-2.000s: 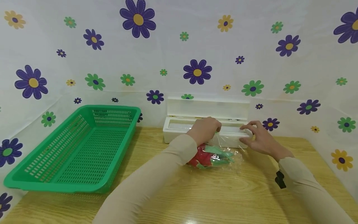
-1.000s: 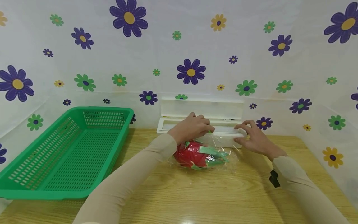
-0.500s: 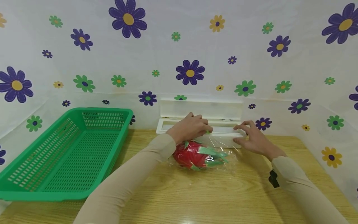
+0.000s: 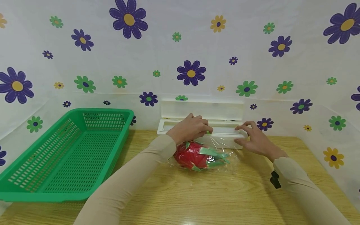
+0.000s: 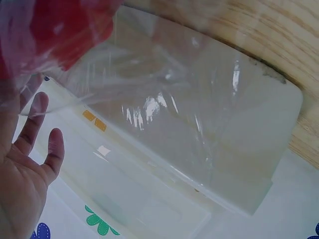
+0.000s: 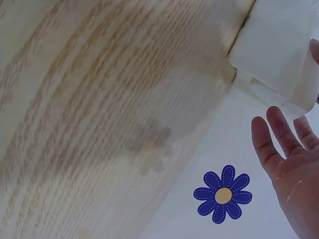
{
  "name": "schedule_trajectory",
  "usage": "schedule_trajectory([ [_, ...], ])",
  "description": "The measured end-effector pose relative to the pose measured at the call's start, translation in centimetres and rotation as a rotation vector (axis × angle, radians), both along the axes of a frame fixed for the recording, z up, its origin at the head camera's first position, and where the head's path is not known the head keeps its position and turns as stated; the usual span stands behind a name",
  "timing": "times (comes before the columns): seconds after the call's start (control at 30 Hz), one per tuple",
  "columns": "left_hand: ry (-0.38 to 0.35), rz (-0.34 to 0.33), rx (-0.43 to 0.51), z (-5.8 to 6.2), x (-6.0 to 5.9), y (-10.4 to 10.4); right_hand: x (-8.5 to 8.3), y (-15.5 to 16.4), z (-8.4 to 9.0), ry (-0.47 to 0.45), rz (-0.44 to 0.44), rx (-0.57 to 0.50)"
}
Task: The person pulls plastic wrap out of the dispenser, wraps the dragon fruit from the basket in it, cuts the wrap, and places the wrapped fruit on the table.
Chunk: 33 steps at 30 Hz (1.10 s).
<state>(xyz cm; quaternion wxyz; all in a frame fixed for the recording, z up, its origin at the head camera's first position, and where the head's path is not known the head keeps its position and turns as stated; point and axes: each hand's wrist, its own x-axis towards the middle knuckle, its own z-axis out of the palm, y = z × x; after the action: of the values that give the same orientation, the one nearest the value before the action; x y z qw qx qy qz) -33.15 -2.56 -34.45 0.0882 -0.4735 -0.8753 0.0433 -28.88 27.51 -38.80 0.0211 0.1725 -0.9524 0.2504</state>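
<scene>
A dragon fruit [image 4: 192,155], red with green scales, lies under clear cling film [image 4: 222,148] on the table. The film runs back from it to a long white dispenser box [image 4: 225,135]. My left hand [image 4: 189,128] reaches over the box and pinches a small green slide cutter [image 4: 208,132] on its front edge, most of which the fingertips hide. In the left wrist view, two fingers [image 5: 56,144] hang loose beside the box. At the box's right end my right hand [image 4: 258,139] grips it, thumb in front and index finger on top.
The box's lid [image 4: 202,110] stands raised against a white flowered backdrop [image 4: 157,47]. A green perforated basket [image 4: 127,125] is at the left on the wooden table [image 4: 208,200]. A dark strap [image 4: 275,179] sits on the right sleeve.
The head view has turned slightly right. My left hand has slid a little left along the box edge with the slide cutter. My right hand keeps its hold; the fruit lies still.
</scene>
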Motion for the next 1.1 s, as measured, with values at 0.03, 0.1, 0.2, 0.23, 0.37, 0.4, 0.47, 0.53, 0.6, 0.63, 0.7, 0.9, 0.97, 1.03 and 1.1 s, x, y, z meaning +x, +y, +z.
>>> schedule_trajectory([
  [0.03,0.004,0.000,0.000,-0.03,0.01,-0.02,0.00,0.00,0.00,-0.002,0.000,0.000],
  [0.1,0.010,0.002,0.001,-0.09,0.04,-0.07,0.01,-0.01,0.01,-0.007,-0.001,-0.002],
  [0.2,0.025,0.005,0.002,-0.21,0.04,-0.19,0.02,-0.03,-0.01,-0.009,-0.002,-0.005],
  [0.23,0.028,0.007,0.001,-0.24,0.04,-0.25,0.03,-0.05,0.00,-0.006,-0.002,-0.004],
  [0.37,0.021,0.013,0.006,-0.25,0.02,-0.39,0.11,-0.13,0.13,0.007,-0.002,-0.002],
  [0.4,0.017,0.014,0.007,-0.25,0.03,-0.40,0.14,-0.15,0.17,0.009,-0.002,-0.001],
  [0.47,0.010,0.016,0.013,-0.22,0.07,-0.42,0.18,-0.17,0.23,0.008,-0.003,0.001],
  [0.53,0.010,0.020,0.015,-0.24,0.11,-0.44,0.18,-0.18,0.23,0.009,0.000,0.004],
  [0.6,0.011,0.021,0.018,-0.28,0.14,-0.46,0.15,-0.18,0.20,0.007,0.000,0.005],
  [0.63,0.012,0.022,0.021,-0.28,0.13,-0.49,0.12,-0.18,0.19,0.006,0.000,0.006],
  [0.7,0.010,0.024,0.021,-0.28,0.13,-0.53,0.06,-0.17,0.17,0.005,-0.001,0.008],
  [0.9,0.000,0.033,0.023,-0.19,0.20,-0.66,-0.03,-0.17,0.14,0.002,0.001,0.006],
  [0.97,-0.008,0.035,0.027,-0.12,0.32,-0.71,0.00,-0.17,0.13,0.003,0.003,0.004],
  [1.03,-0.012,0.037,0.029,-0.10,0.40,-0.75,0.06,-0.17,0.15,0.004,0.003,0.001],
  [1.1,-0.013,0.041,0.028,-0.11,0.47,-0.78,0.12,-0.17,0.16,0.005,0.003,-0.001],
])
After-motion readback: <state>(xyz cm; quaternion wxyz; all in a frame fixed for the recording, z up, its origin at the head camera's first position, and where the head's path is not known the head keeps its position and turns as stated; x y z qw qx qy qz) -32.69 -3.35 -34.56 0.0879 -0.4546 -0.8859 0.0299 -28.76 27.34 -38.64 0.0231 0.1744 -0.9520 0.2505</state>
